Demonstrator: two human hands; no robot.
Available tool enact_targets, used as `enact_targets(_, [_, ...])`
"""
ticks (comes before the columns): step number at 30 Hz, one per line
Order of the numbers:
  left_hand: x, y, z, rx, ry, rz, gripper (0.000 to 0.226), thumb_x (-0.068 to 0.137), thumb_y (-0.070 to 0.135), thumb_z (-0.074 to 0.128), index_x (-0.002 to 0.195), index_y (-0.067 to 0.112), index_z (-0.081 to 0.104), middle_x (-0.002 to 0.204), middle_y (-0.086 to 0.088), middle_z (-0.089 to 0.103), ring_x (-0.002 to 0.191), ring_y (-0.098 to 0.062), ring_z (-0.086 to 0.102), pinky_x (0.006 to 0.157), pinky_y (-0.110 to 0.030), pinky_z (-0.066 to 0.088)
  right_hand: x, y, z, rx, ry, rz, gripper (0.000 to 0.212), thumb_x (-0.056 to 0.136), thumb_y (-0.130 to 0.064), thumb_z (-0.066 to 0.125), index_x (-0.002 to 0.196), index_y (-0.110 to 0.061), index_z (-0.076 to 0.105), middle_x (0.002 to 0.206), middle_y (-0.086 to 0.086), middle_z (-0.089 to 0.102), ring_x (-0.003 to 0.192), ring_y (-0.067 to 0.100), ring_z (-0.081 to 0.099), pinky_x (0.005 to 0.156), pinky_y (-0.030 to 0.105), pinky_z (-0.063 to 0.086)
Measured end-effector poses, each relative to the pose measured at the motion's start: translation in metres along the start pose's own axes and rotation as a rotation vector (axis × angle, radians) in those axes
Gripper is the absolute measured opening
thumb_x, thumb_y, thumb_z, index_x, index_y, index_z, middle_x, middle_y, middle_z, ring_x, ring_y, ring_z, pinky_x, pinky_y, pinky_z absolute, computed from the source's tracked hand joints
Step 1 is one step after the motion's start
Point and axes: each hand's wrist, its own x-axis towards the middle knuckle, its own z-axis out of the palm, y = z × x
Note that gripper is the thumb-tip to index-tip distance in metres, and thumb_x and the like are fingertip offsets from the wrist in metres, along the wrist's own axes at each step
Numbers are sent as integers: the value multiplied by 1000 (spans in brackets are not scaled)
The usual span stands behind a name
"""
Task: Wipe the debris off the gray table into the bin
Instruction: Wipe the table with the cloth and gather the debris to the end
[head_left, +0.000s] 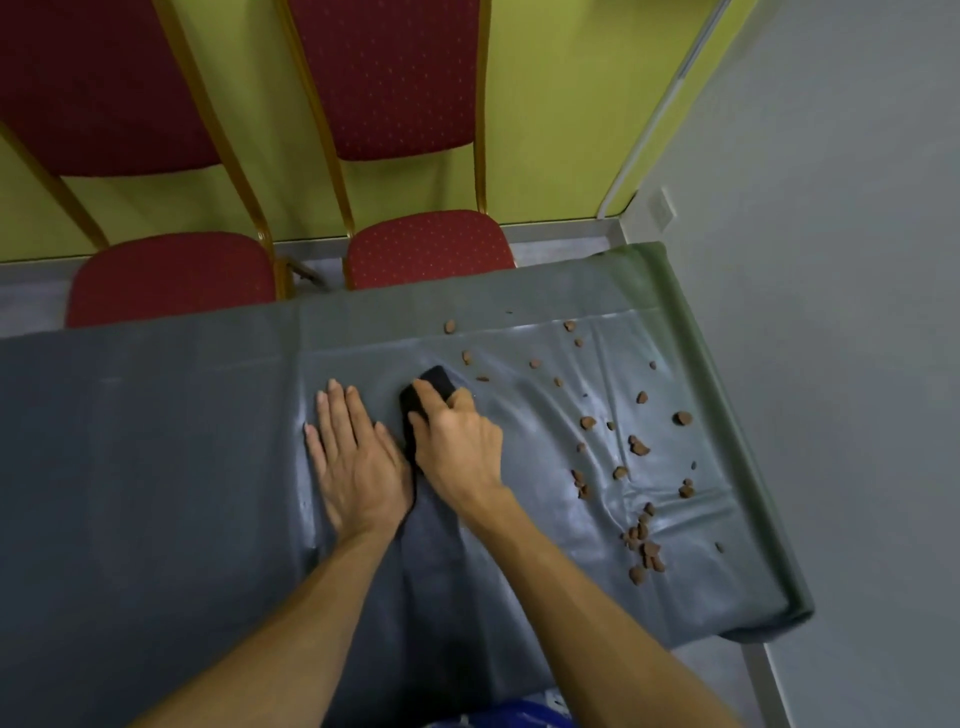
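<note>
Blue fabric is cropped below; right hand grips a half-hidden black cloth, left hand lies flat

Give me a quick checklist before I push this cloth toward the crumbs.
1. Right hand grips the black cloth: ok.
2. Left hand lies flat, holding the table cover: ok.
3. Crumbs all lie right of the cloth: ok.
4. Cover smooth along the path: not ok, wrinkled.
5. Bin placed at the table's right end: cannot tell, none in view.
</note>
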Motion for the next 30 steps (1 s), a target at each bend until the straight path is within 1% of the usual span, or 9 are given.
enact_targets(5, [-1, 3, -4, -23, 7, 4, 59, 100, 29, 19, 154, 5, 20, 164, -9, 14, 152, -21, 5, 124, -45, 6, -6, 59, -28, -17, 154, 290, 39, 95, -38, 51, 133, -28, 54, 110, 11, 63, 82, 36, 65, 65, 40, 50])
enact_targets(7, [0, 4, -4, -23, 7, -4, 59, 99, 29, 18, 153, 5, 20, 164, -8, 14, 152, -21, 5, 123, -46, 7, -10, 67, -36, 8, 177, 310, 36, 93, -36, 55, 126, -24, 58, 106, 9, 66, 83, 33, 66, 65, 39, 50])
enact_targets(10, [-1, 4, -4, -2, 4, -8, 58, 99, 28, 21, 153, 5, 21, 163, -8, 15, 152, -21, 6, 123, -46, 8, -4, 38, -31, 77, 171, 127, 32, 91, -34, 57, 121, -23, 61, 102, 8, 66, 76, 32, 66, 59, 38, 51])
enact_targets(14, [0, 3, -2, 31, 3, -14, 59, 99, 29, 22, 154, 5, 20, 163, -8, 15, 152, -21, 6, 123, -46, 11, 29, -12, -11, 62, 80, -87, 41, 95, -33, 52, 135, -27, 53, 112, 12, 60, 81, 36, 64, 62, 40, 50])
enact_targets(17, [-1, 4, -3, 16, 2, -12, 59, 99, 29, 19, 153, 5, 21, 163, -8, 16, 152, -21, 7, 123, -46, 10, 48, 0, -13, 77, 57, 18, 40, 95, -34, 51, 135, -28, 52, 109, 11, 60, 84, 37, 64, 66, 40, 48])
enact_targets(22, [-1, 6, -7, -2, 11, -10, 58, 100, 29, 20, 153, 5, 24, 163, -9, 17, 152, -21, 7, 123, -46, 8, 31, 66, -39, 88, 188, 321, 34, 87, -36, 58, 118, -21, 59, 105, 12, 69, 92, 37, 65, 70, 40, 49])
enact_targets(24, [-1, 6, -8, -1, 8, -6, 58, 100, 29, 20, 153, 5, 23, 163, -8, 17, 152, -21, 7, 123, -46, 8, 22, 75, -46, 120, 197, 351, 35, 86, -34, 59, 118, -20, 60, 103, 12, 70, 92, 35, 65, 70, 39, 49])
enact_targets(27, [-1, 7, -7, -2, 12, -6, 58, 99, 28, 21, 152, 4, 26, 162, -10, 20, 152, -22, 10, 123, -46, 10, 20, 46, -42, 164, 221, 185, 36, 89, -35, 57, 123, -22, 58, 105, 10, 68, 91, 33, 65, 71, 40, 51])
enact_targets(30, [0, 6, -5, 27, 16, -8, 59, 99, 28, 22, 152, 4, 24, 162, -10, 20, 152, -22, 11, 123, -47, 11, 44, 0, -23, 176, 151, 1, 38, 96, -37, 52, 133, -28, 52, 109, 10, 64, 89, 35, 65, 70, 42, 53])
